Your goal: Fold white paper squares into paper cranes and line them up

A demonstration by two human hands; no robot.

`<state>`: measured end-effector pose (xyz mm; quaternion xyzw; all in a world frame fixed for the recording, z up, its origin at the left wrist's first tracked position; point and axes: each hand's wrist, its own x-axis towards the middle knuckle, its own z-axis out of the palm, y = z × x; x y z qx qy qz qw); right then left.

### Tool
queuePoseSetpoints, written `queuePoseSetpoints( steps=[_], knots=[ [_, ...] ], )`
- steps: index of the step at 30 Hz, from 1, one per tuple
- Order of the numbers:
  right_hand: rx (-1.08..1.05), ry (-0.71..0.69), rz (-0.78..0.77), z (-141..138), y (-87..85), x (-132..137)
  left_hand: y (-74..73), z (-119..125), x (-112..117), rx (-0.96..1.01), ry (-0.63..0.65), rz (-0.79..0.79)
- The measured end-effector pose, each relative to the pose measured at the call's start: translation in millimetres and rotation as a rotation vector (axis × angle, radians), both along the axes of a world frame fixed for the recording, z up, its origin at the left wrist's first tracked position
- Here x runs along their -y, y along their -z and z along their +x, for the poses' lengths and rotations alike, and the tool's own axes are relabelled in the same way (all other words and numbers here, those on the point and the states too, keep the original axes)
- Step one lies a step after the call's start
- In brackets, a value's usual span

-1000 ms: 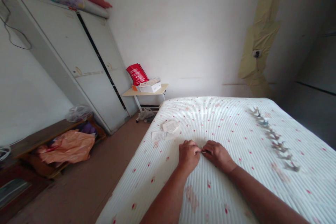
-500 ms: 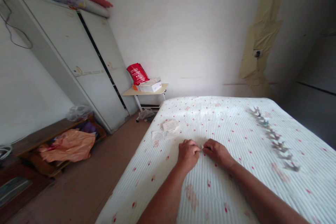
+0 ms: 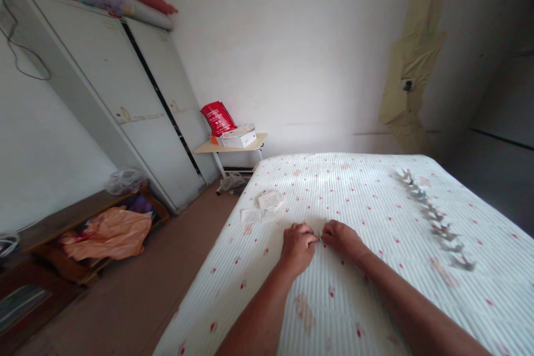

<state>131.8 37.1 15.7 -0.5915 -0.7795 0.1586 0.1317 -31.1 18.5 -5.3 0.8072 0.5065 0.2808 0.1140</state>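
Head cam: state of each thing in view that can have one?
left hand: curled, fingertips at a small item, too small to identify
right hand: curled, at the same item
wardrobe: doors closed
papers: lying flat on the bed, overlapping
red bag: upright on the side table
white box: lying flat, a package on top
orange plastic sheet: crumpled on the low shelf

I'm watching through the head-worn camera, which is looking forward and down from above the person's forearms. It's facing along the bed (image 3: 375, 306) toward the far wall (image 3: 287, 50), sitting close over the left hand (image 3: 297, 248) and right hand (image 3: 340, 238), and taking in the wardrobe (image 3: 112, 94) at frame left.
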Motion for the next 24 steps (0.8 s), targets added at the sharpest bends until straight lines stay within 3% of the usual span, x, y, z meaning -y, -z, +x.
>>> queuePoseSetpoints(
  steps=[16, 24],
  knots=[
    [0.035, 0.038, -0.039, -2, 2.8, -6, -8.1, -3, 16, -0.142, 0.081, 0.073],
    [0.043, 0.074, -0.048, -5, -1.5, -3, -10.8, 0, 20, -0.260, 0.057, 0.095]
  ],
)
